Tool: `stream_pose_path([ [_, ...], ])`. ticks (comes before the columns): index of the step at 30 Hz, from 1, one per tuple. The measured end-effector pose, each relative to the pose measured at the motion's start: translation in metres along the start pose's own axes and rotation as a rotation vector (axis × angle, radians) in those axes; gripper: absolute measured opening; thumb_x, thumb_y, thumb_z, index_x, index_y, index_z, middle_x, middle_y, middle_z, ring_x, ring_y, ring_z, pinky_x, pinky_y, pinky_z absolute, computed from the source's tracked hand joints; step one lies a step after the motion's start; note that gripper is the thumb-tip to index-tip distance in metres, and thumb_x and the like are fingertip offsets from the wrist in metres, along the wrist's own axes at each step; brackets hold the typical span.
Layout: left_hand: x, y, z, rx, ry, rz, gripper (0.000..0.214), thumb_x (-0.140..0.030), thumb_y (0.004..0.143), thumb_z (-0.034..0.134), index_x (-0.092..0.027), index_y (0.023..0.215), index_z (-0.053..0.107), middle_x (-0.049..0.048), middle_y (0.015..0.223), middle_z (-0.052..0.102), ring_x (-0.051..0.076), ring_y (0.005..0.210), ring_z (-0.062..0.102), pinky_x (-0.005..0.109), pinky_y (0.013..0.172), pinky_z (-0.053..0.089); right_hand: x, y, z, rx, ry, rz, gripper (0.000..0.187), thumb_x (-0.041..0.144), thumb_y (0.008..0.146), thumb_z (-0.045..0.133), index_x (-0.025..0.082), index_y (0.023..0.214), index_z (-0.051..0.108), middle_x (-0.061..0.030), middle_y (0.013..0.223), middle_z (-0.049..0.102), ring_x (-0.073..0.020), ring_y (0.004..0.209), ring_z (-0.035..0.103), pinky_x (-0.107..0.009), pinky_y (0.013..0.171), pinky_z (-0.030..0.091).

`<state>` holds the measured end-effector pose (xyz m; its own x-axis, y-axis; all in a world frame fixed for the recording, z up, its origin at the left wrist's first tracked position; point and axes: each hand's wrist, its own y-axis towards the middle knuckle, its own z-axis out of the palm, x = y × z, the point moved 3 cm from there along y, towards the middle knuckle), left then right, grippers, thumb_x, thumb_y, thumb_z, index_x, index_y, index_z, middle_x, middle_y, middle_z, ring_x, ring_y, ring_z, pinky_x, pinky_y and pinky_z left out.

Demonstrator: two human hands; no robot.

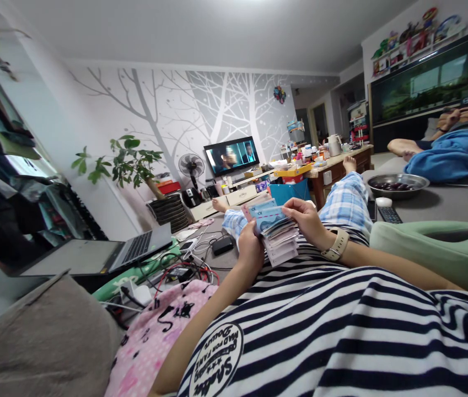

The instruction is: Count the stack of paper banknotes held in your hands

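I lie back in a striped shirt and hold a thick stack of banknotes (275, 236) above my belly. My left hand (251, 249) is closed round the stack's left side from below. My right hand (305, 218), with a beige watch on its wrist, curls its fingers over the top notes, thumb and fingers pinching the blue-green ones. My legs in blue plaid trousers (343, 203) stretch out beyond the notes.
An open laptop (105, 255) sits at my left beside tangled cables (184, 270) and a pink cloth (155, 325). A metal bowl (397, 184) and remote (389, 214) lie at my right. Another person reclines under a blue blanket (448, 154) at far right. A television (231, 155) plays ahead.
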<state>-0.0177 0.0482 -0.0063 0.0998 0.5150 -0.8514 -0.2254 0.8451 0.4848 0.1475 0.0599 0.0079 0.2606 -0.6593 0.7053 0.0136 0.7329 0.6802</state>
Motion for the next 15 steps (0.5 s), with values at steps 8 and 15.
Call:
stream_pose_path([
  [8, 0.011, 0.005, -0.001, 0.024, -0.049, -0.032, 0.013, -0.032, 0.076, 0.066, -0.021, 0.072, 0.069, 0.0050, 0.084, 0.072, 0.025, 0.091, 0.062, 0.036, 0.090, 0.047, 0.000, 0.000, 0.000, -0.012, -0.030, 0.001, 0.036, 0.053, 0.070, 0.072, 0.020, 0.065, 0.058, 0.0028, 0.058, 0.048, -0.0109, 0.054, 0.039, -0.026, 0.050, 0.032],
  [15, 0.017, 0.009, -0.002, -0.021, -0.061, -0.014, 0.012, -0.033, 0.073, 0.069, -0.022, 0.071, 0.066, 0.0035, 0.078, 0.070, 0.025, 0.088, 0.062, 0.036, 0.087, 0.048, 0.000, -0.001, 0.001, 0.006, -0.015, 0.013, 0.038, 0.055, 0.070, 0.072, 0.021, 0.066, 0.058, 0.0023, 0.060, 0.049, -0.0118, 0.056, 0.041, -0.027, 0.051, 0.034],
])
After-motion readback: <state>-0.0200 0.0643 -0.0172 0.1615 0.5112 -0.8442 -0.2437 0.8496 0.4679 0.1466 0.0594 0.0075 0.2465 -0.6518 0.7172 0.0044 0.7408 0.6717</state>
